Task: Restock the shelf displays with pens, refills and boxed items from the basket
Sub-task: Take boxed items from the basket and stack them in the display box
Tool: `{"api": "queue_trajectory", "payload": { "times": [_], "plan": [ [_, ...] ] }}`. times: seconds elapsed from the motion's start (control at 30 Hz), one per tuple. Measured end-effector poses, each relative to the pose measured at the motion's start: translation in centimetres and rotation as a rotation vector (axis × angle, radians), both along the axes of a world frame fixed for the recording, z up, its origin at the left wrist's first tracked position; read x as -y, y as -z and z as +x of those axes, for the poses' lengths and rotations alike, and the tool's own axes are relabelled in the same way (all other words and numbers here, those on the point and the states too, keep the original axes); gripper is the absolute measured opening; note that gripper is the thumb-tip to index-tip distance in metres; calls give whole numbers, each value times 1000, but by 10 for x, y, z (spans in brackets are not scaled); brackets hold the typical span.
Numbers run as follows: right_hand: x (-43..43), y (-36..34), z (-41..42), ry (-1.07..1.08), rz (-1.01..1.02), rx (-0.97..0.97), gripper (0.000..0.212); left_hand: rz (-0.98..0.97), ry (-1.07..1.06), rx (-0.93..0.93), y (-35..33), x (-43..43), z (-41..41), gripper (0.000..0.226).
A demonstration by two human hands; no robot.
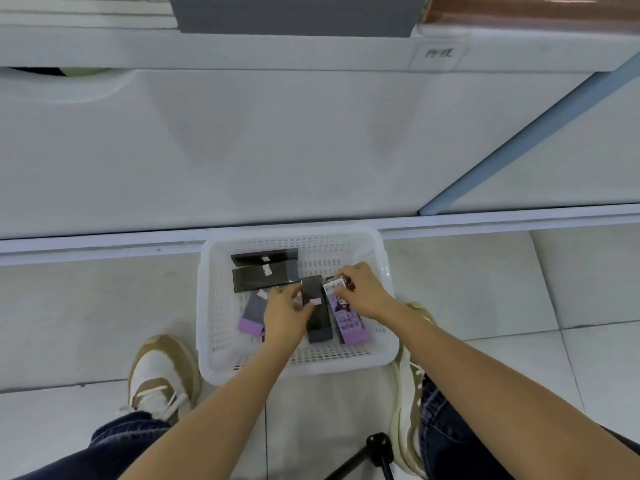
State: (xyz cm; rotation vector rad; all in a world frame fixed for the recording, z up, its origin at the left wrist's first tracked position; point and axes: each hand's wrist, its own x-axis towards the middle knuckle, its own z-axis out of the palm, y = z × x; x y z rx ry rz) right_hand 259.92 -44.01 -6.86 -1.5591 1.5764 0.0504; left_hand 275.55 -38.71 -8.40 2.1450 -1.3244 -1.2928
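Nearest the person, short of the basket [388, 351], a black tripod [380, 446] stands on the tiled floor between two tan-and-cream shoes [161, 375].

Both hands are down inside the basket. The left hand [285, 315] takes the dark box [317, 320] at the basket's middle, thumb on its face beside a small white sticker and fingers bent round its left edge. The right hand [363, 294] curls its fingers over the far end of the purple box [348, 323], which lies touching the dark box on the right. A grey-and-purple box [252, 315] lies at the basket's left, partly under the left hand.

These look like thin card cartons: light, stiff along the edges, liable to dent if squeezed on the broad faces, and probably a little slick. Gripping the long edges or one end, as both hands do, seems the safe hold.

The purple box carries a white barcode label at its far end, a cartoon figure and a line of print too small to read. Two long black boxes [265, 277] lie crosswise at the basket's far side, each with a white sticker that cannot be read.

Beyond the basket rises the white shelf [311, 150]; a tag [439, 53] on its upper edge bears handwriting that cannot be made out.
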Motion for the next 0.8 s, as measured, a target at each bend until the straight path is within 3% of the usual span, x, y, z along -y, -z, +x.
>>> {"api": "queue_trajectory", "payload": {
  "times": [0.2,0.3,0.53,0.67,0.8],
  "plan": [
    [-3,1,3,-44,-26,27,29,118,-269,-315,3,1,-2,34],
    [-4,-2,12,-135,-33,43,22,152,-256,-347,4,0,-3,34],
    [-9,0,-1,160,39,295,11,166,-157,-533,-1,-5,5,33],
    [-12,0,3,332,139,494,23,175,-213,-579,-4,-7,6,34],
    [-9,-5,7,308,186,529,31,146,-282,-676,-10,-7,13,25]
  ]
}}
